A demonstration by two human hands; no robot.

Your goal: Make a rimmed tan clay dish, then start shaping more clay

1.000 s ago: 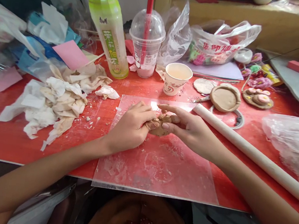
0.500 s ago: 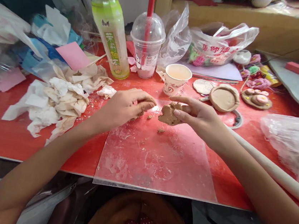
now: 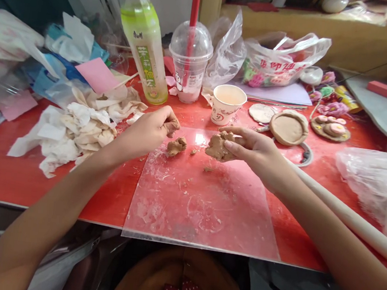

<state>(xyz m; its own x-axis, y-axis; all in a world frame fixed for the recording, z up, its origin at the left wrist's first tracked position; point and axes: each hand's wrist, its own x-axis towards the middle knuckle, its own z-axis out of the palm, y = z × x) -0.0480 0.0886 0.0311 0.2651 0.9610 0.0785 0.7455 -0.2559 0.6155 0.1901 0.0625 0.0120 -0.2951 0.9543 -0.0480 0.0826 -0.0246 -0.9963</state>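
Observation:
My right hand (image 3: 254, 147) grips a ragged lump of brown clay (image 3: 219, 147) between thumb and fingers, a little above the clear sheet (image 3: 203, 211). To the left, my left hand (image 3: 148, 130) is closed, its fingertips pinching a small bit of brown clay (image 3: 172, 127). Just below those fingertips, a second clay lump (image 3: 177, 147) rests on the sheet. Clay crumbs (image 3: 193, 152) lie between the hands, and pale smears mark the sheet's surface.
Crumpled tissues (image 3: 76, 131) lie at left. Behind stand a green drink bottle (image 3: 144, 51), a domed plastic cup (image 3: 189, 65) and a paper cup (image 3: 226, 104). At right are a round clay dish (image 3: 289, 128), a white pipe (image 3: 341, 201) and a plastic bag (image 3: 374, 184).
My left hand has lifted and moved left, off the small clay lump, which now shows fully. A bit of clay is in its fingertips. My right hand still holds its lump, almost unmoved.

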